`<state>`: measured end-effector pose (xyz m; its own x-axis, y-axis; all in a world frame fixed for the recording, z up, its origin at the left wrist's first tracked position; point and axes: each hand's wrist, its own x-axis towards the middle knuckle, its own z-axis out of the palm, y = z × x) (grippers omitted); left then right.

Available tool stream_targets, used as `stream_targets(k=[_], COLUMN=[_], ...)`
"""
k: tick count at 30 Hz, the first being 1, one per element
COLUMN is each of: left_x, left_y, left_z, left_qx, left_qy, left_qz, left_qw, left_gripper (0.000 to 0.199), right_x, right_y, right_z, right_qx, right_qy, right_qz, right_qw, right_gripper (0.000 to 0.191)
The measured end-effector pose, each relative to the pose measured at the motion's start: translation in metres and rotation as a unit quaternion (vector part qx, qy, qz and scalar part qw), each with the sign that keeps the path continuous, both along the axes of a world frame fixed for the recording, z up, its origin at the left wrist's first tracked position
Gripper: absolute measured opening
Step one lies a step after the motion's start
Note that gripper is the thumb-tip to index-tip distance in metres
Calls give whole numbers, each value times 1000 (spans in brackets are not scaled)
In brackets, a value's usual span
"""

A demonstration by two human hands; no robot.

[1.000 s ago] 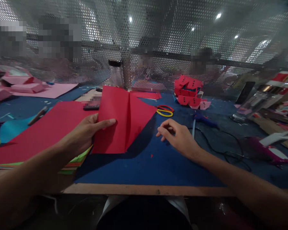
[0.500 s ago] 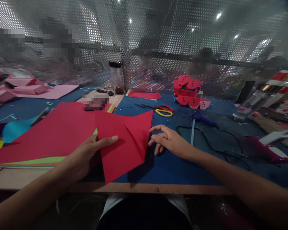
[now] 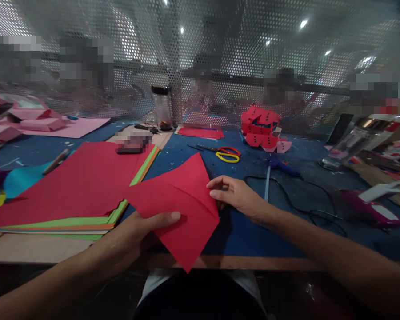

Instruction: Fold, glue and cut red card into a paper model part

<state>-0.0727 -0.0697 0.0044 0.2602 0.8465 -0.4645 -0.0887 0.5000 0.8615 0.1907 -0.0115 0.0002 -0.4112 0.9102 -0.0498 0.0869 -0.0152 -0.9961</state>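
Note:
A sheet of red paper (image 3: 183, 204) with a crease slanting across it is tilted above the front of the blue table. My left hand (image 3: 150, 226) grips its left side, thumb on top and the other fingers hidden underneath. My right hand (image 3: 231, 195) is at the sheet's right edge, fingers bent and thumb a little apart from them. Its fingertips reach the edge of the paper. To the left lies a stack of coloured sheets (image 3: 73, 182), red on top with green and orange below.
Scissors (image 3: 225, 153) with red and yellow handles lie beyond the paper. A red paper construction (image 3: 262, 126) stands at the back. On the right are a blue glue gun (image 3: 283, 165) with a black cord, a purple tool (image 3: 373, 209) and a clear bottle (image 3: 348, 144). A jar (image 3: 162, 109) stands near the perforated screen.
The red sheet has turned and tipped, its lower corner now nearer me. My left hand has moved slightly right and down. My right hand's fingers have drawn together at the paper's edge.

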Motion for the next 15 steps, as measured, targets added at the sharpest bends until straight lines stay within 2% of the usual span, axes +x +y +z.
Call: stream_targets(k=[3,5,7,12,15], left_x=[6,5,-1,-31,-47], left_y=[-8,-10,-8,10,18], left_z=[14,19,19,9,15], left_qx=[-38,-53,-48,74,115], left_qy=[-19,-28,-29,-25,-25], left_qz=[-26,-2,26,110,119], left_qw=[999,998,998,991,986], left_gripper=[66,74,73,57,64], right_x=[2,4,7,13,16], right_y=[1,-1,-3,-4,-4], right_z=[3,7,12,18,20], right_qx=[38,74,116,172,175], right_qy=[-25,-57,-81,-83,-89], right_qz=[-8,-13,-15,0,14], right_qw=[999,995,990,982,980], right_gripper=[24,21,19,18,18])
